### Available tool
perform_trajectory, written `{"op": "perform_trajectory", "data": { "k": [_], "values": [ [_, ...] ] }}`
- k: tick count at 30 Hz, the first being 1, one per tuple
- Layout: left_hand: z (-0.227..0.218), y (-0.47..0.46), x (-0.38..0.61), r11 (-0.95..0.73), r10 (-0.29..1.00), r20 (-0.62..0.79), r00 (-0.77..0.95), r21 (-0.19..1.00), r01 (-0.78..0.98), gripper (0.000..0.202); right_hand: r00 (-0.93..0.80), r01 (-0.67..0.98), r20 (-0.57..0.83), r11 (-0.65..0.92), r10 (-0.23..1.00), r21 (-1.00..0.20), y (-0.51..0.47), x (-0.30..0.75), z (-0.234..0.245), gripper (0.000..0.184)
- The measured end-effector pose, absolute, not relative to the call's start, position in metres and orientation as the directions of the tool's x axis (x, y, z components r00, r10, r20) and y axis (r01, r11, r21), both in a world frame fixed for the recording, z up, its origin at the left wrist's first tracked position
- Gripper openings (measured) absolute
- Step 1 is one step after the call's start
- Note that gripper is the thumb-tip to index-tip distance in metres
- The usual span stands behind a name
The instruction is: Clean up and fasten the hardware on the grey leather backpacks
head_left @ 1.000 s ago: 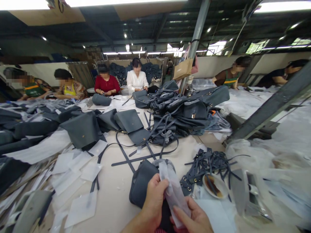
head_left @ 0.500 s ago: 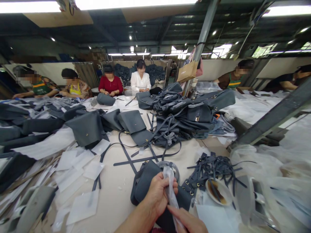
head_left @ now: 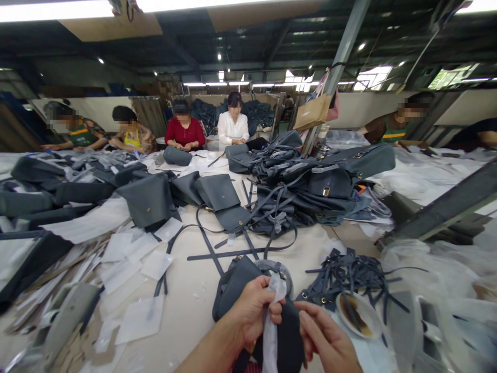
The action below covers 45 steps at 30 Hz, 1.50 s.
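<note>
My left hand [head_left: 252, 311] is closed on a thin translucent white wrapping strip [head_left: 271, 331] that hangs down from its fingers. It is held over a dark grey bag [head_left: 233, 287] lying on the table in front of me. Just to the right is my right hand [head_left: 326, 339], fingers curled and slightly apart, touching the dark bag edge and not gripping the strip. The bag's wrapped ring handle [head_left: 281, 269] shows just beyond my left hand.
A tangle of grey straps [head_left: 349, 269] and a small stained dish [head_left: 355, 316] lie to the right. White paper sheets [head_left: 132, 259] are scattered on the left. A heap of grey bags [head_left: 303, 186] fills the table's middle. Several people sit working at the far side.
The strip was stretched between both hands. Now my right hand has let go and moved right, and the strip hangs from my left hand alone. The view has shifted slightly.
</note>
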<state>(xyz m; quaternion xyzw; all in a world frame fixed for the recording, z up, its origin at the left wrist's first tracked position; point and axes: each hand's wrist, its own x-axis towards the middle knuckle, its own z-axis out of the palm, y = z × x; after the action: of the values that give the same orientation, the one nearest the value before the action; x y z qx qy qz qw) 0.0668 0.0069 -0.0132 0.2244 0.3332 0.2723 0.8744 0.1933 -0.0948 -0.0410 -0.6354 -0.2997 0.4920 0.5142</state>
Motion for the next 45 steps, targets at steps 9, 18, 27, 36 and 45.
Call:
{"op": "perform_trajectory", "data": {
  "k": [9,18,27,36,45],
  "values": [
    [-0.018,0.007,0.058,0.687,0.654,-0.451,0.608,0.690,-0.227,0.040,0.210,-0.340,-0.397,-0.314,0.893,-0.886,-0.050,0.188,-0.017,0.053],
    [-0.021,-0.004,0.066,0.493,0.771,-0.396,0.499,0.867,-0.073,0.036,0.358,0.063,-0.237,-0.277,0.903,-0.959,-0.033,0.191,-0.019,0.032],
    [-0.023,-0.009,0.059,0.481,0.787,-0.405,0.465,0.875,-0.053,0.029,0.413,-0.013,-0.198,-0.212,0.889,-0.977,-0.027,0.186,-0.005,0.032],
    [-0.020,-0.002,0.059,0.559,0.754,-0.445,0.483,0.820,-0.118,0.036,0.234,-0.233,-0.435,-0.384,0.870,-0.893,-0.055,0.189,-0.023,0.043],
    [-0.013,-0.009,0.059,0.536,0.751,-0.406,0.521,0.836,-0.120,0.041,0.080,-0.301,-0.368,-0.329,0.927,-0.895,-0.040,0.165,-0.036,0.044]
  ]
}}
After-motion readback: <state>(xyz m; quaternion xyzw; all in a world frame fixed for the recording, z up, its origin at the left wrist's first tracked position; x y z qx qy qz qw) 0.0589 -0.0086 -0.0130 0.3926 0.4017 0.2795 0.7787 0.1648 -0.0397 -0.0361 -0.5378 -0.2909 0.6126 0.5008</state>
